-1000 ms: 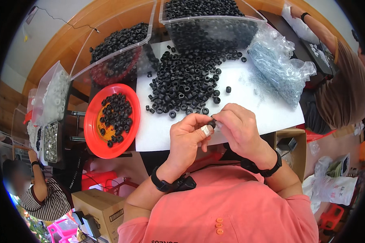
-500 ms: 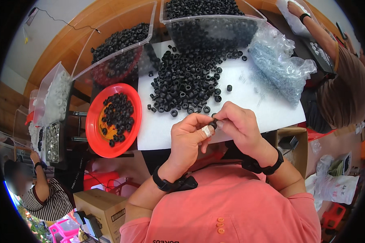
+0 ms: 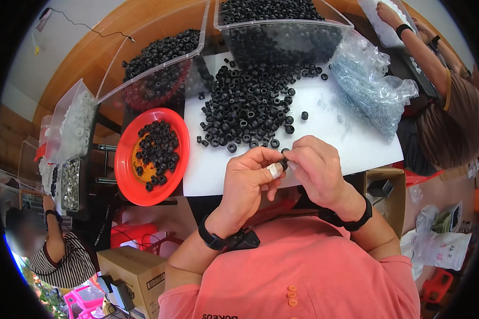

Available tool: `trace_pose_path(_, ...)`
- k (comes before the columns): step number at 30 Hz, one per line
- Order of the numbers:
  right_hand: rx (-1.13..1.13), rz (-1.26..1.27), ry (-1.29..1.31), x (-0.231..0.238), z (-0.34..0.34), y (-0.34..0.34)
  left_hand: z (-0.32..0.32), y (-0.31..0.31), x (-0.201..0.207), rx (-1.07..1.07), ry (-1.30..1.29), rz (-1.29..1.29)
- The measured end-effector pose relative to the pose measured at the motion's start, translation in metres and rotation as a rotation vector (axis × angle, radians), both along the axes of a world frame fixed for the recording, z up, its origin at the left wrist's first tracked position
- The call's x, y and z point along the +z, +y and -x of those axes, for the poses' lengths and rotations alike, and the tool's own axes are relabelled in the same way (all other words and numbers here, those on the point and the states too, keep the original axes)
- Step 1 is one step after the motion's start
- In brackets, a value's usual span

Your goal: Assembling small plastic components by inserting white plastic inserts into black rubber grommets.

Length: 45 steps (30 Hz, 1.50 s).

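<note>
Over the near edge of the white work surface [image 3: 218,178], my two hands meet. Thumb and forefinger of my left hand [image 3: 245,181] grip a small black ring-shaped part [image 3: 283,164]; white tape wraps the thumb. My right hand [image 3: 320,169] is closed in a pinch against the same part, and whatever its fingertips hold is hidden. Just beyond lies a spread heap of similar black parts [image 3: 245,106], with a few loose ones at its edges. To the left, a red plate [image 3: 123,183] carries more of them.
Clear plastic bins [image 3: 282,24] of black parts stand at the back. A clear bag [image 3: 375,90] of tiny grey pieces lies on the right. White rings fill a bin [image 3: 72,127] at far left. Co-workers sit left [image 3: 64,260] and right [image 3: 447,122]. A cardboard box [image 3: 135,276] stands lower left.
The whole view has shifted slightly. Both hands stay together at the black part, with only small finger movement. The right-hand co-worker's second arm has come into view.
</note>
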State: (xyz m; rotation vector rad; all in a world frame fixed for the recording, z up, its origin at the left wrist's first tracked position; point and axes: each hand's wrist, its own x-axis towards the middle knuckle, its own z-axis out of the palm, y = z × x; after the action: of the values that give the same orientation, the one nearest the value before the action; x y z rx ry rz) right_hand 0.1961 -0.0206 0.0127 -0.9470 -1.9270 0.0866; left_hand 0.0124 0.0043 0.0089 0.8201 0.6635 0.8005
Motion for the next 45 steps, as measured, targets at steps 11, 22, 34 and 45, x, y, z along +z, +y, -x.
trace_pose_path(11, -0.309, -0.183, -0.057, -0.013, 0.023, -0.008, -0.004, -0.002, -0.002, -0.013, -0.025, 0.012)
trace_pose_path(22, -0.110, -0.131, -0.073, -0.013, 0.029, -0.014, 0.016, -0.015, 0.006, -0.019, 0.087, -0.069)
trace_pose_path(34, -0.070, -0.162, -0.009, -0.023, 0.051, -0.014, 0.042, -0.018, 0.008, -0.045, 0.275, -0.175)
trace_pose_path(45, -0.142, 0.148, -0.438, -0.011, 0.066, -0.007, 0.055, -0.020, -0.005, 0.292, 0.727, -1.177)
